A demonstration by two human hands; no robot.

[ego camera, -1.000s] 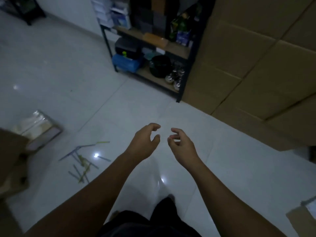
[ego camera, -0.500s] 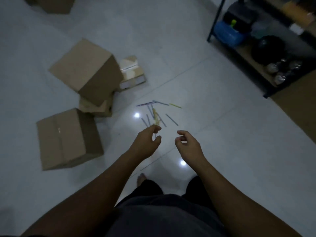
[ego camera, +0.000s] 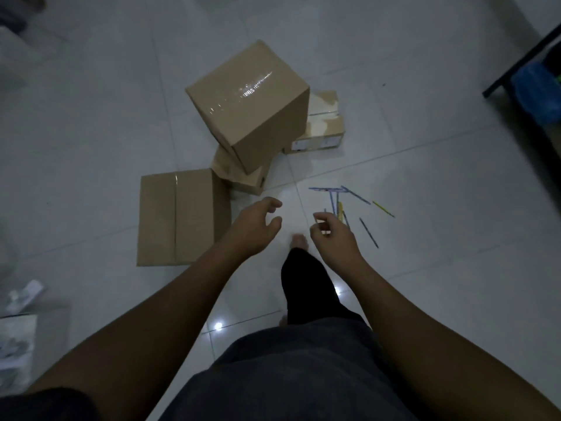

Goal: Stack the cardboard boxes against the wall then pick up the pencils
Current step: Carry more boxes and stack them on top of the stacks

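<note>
Several brown cardboard boxes lie on the white tiled floor. A big taped box (ego camera: 252, 101) leans tilted on a crushed small box (ego camera: 243, 176). A flat box (ego camera: 179, 217) lies to the left, and a torn box (ego camera: 324, 126) sits behind on the right. Several pencils (ego camera: 343, 202) are scattered on the floor to the right of the boxes. My left hand (ego camera: 255, 229) hovers empty with curled fingers, just right of the flat box. My right hand (ego camera: 332, 238) hovers empty over the near end of the pencils, hiding some of them.
A dark metal shelf leg (ego camera: 522, 62) and a blue container (ego camera: 537, 92) stand at the right edge. White packaging (ego camera: 18, 332) lies at the lower left. My bare foot (ego camera: 299, 241) steps forward between my hands. Open tiled floor (ego camera: 455, 268) spreads to the right.
My view has swung left and down from the wall stack to the boxes on the floor, which now appear closer. Both hands stay raised, empty, and one leg has stepped forward.
</note>
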